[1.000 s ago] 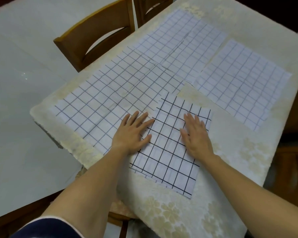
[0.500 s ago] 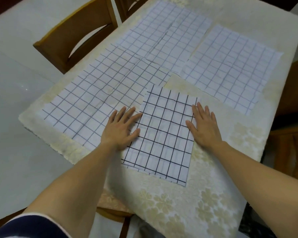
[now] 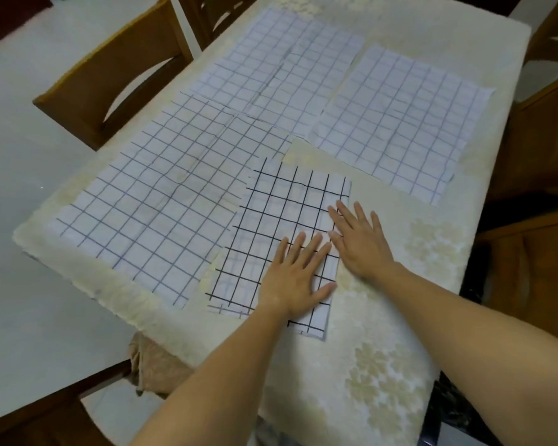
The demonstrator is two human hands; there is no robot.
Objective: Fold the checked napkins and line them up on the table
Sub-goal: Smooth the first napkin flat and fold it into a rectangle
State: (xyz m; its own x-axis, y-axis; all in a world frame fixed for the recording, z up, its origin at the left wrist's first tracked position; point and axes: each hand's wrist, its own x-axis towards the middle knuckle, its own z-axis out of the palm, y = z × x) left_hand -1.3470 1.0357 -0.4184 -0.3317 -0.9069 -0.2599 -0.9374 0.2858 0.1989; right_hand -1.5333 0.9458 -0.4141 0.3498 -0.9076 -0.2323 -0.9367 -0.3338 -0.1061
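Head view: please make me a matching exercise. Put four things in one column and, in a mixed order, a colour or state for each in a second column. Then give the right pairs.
Things
1. folded napkin
2. right napkin
3. chair
4. left hand

States
a. brown wood
b. flat on the folded napkin, fingers spread
c. spread open, no hand on it
d. narrow, with the darkest lines

Pairs: 1-d, 2-c, 3-a, 4-b
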